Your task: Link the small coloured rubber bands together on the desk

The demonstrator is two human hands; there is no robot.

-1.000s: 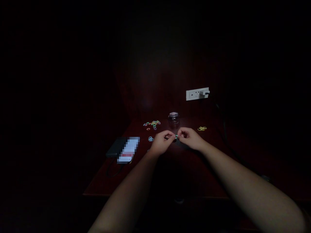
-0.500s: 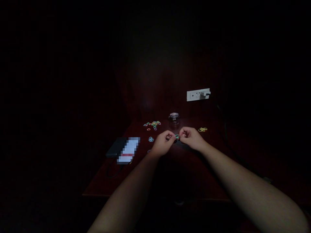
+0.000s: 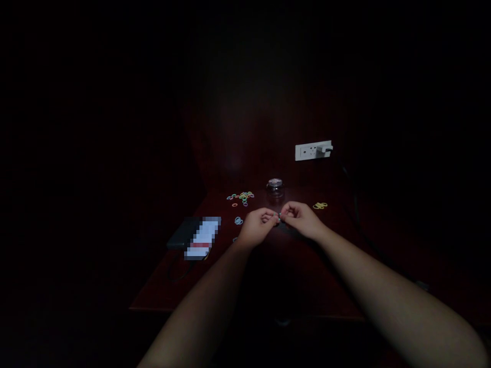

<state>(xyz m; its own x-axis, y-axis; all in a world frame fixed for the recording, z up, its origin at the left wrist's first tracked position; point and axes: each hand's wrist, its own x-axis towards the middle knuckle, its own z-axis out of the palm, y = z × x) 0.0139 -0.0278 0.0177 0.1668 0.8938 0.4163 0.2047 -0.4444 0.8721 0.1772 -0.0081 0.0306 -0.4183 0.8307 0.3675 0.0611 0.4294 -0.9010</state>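
Fingers [image 3: 268, 211] of the left hand [image 3: 256, 228] are bent, with thumb and forefinger closed nearly together on one small greenish band [image 3: 280, 216]; the other fingertips curl towards the palm. The right hand [image 3: 302, 220] pinches the opposite side of that band in the same way, its thumb and forefinger also almost shut, leaving only a narrow space between the two hands. How the band runs between the fingertips is too small to tell. Both hands are above one dark red table [image 3: 164, 291], just in front of one clear lidded jar [image 3: 275, 190]. Three groups of bands lie there: mixed-colour bands [image 3: 244, 196] left of the jar, overlapping too much to count; a few blue bands [image 3: 238, 221] beside the left hand; and several yellow bands [image 3: 319, 206] beyond the right hand. One orange band [image 3: 235, 205] lies near the mixed group, and one pale ring [image 3: 235, 239] is partly hidden by the left wrist. Farther left are one phone [image 3: 203, 237], its screen lit, and one dark slab [image 3: 181, 234] beside it. One wall socket [image 3: 302, 152] holds one white plug [image 3: 323, 148].
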